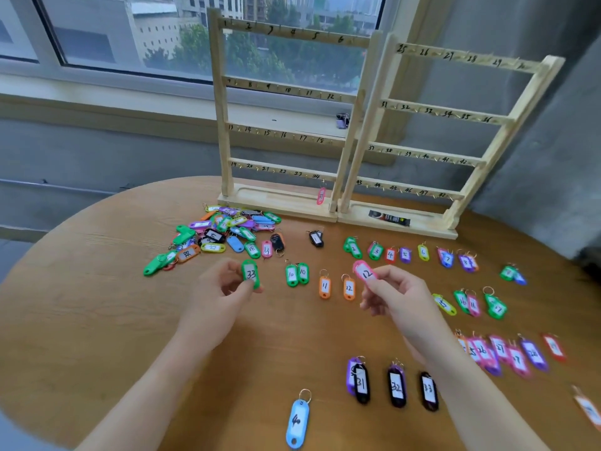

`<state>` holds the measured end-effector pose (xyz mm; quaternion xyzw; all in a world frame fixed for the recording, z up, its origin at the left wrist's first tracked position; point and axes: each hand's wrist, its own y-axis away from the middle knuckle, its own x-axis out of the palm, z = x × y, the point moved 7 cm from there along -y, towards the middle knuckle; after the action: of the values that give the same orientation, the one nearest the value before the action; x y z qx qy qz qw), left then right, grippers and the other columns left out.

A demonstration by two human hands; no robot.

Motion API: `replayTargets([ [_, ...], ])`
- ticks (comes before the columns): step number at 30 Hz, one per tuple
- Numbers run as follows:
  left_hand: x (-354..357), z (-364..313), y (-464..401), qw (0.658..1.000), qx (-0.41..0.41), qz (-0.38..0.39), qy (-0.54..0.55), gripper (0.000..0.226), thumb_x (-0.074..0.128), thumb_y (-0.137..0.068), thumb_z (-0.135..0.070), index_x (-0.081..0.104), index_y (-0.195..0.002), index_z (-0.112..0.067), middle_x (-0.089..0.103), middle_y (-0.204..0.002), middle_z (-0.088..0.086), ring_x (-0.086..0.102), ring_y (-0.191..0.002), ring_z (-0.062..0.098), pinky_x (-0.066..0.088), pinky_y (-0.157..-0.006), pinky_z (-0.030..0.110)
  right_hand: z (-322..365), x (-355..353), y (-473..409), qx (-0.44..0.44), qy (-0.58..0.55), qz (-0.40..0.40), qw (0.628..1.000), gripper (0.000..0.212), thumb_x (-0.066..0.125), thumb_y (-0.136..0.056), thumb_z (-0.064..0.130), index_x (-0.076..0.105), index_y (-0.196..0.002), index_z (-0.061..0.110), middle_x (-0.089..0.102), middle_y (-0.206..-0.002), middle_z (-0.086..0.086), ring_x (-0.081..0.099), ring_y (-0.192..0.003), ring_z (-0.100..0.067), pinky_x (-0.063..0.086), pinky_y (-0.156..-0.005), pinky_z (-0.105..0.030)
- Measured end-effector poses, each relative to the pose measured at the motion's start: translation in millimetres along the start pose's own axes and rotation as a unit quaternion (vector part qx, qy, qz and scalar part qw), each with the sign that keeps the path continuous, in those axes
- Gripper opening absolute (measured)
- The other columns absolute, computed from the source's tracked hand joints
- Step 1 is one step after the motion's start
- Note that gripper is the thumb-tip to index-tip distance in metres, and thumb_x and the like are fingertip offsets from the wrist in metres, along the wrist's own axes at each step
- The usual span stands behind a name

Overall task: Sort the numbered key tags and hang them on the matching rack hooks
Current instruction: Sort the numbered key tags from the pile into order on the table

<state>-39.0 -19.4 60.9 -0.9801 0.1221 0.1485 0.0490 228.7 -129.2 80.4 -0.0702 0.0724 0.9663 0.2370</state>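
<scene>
Left hand is pinching a green tag 33 between thumb and fingertips, holding it upright just above the table. Right hand is pinching a pink tag 12 the same way, tilted, hovering just beside the orange 12 tag lying flat next to an orange 11.

Sorted tags are lying in rows on the right half of the table: a low-number row running from a black tag 1 past 2, 3, 4, 5, 6, 7, 8; two green 10s left of the orange pair; a teens group further right; a blurred pink and purple twenties row near the right forearm. Black 31, 32 and 33 are sitting near the front edge, a blue 40 alone in front of them.

Unsorted pile is sitting mixed at the left, in front of the left rack. Right rack is standing touching it, angled. Both are showing handwritten numbers along the rails, 1 to 24 left, 25 up right. One pink tag is hanging at the bottom rail's right end on the left rack; its number is too blurred to read. A dark packet is lying in the right rack's base tray. Window is behind.
</scene>
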Motion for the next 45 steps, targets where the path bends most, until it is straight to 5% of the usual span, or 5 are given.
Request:
replayTargets([
  [5, 32.0, -31.2, 4.9, 0.999, 0.009, 0.050, 0.013, 0.012, 0.065, -0.095, -0.009, 0.059, -0.101, -0.017, 0.077, -0.079, -0.004, 0.054, -0.051, 0.001, 0.035, -0.047, 0.009, -8.0, -40.5, 11.1, -0.010, -0.002, -0.047, 0.999, 0.016, 0.058, -0.101, 0.010, 0.071, -0.092, 0.012, 0.063, -0.065, -0.004, 0.059, -0.067, -0.019, 0.048, -0.065, -0.033],
  [15, 115.5, -54.4, 42.1, 0.980, 0.011, 0.197, 0.005, 0.004, 0.059, -0.101, -0.018, 0.059, -0.099, -0.022, 0.077, -0.076, -0.002, 0.069, -0.066, 0.023, 0.047, -0.061, 0.019, -32.5, -90.9, 59.9, 0.001, -0.015, -0.094, 0.995, 0.018, 0.059, -0.101, 0.010, 0.075, -0.093, 0.009, 0.075, -0.082, -0.008, 0.067, -0.071, -0.018, 0.051, -0.068, -0.031],
  [21, 158.6, -60.5, 68.7, 0.960, 0.070, 0.265, -0.063, 0.015, 0.060, -0.100, -0.021, 0.065, -0.086, -0.025, 0.066, -0.072, -0.004, 0.045, -0.052, 0.005, 0.036, -0.052, 0.015, -53.3, -114.2, 92.3, 0.033, -0.034, -0.123, 0.991, 0.015, 0.064, -0.098, 0.015, 0.074, -0.092, 0.005, 0.075, -0.082, -0.013, 0.069, -0.073, -0.023, 0.054, -0.072, -0.037],
  [37, 253.5, -79.0, 81.1, 0.918, 0.129, 0.344, -0.146, 0.011, 0.070, -0.092, -0.025, 0.071, -0.085, -0.034, 0.069, -0.079, -0.013, 0.060, -0.075, 0.002, 0.045, -0.065, 0.013, -89.6, -176.4, 126.6, 0.077, -0.034, -0.211, 0.974, 0.016, 0.064, -0.097, 0.025, 0.079, -0.091, 0.024, 0.048, -0.060, 0.000, 0.043, -0.059, -0.011, 0.039, -0.058, -0.030],
  [45, 251.1, -70.5, 75.3, 0.911, 0.147, 0.327, -0.205, 0.018, 0.065, -0.094, -0.027, 0.068, -0.078, -0.033, 0.058, -0.073, -0.009, 0.054, -0.079, 0.005, 0.040, -0.065, 0.015, -94.5, -174.1, 127.6, 0.073, -0.001, -0.191, 0.979, 0.010, 0.063, -0.098, 0.019, 0.072, -0.102, 0.021, 0.076, -0.080, -0.002, 0.063, -0.064, -0.010, 0.047, -0.070, -0.024],
])
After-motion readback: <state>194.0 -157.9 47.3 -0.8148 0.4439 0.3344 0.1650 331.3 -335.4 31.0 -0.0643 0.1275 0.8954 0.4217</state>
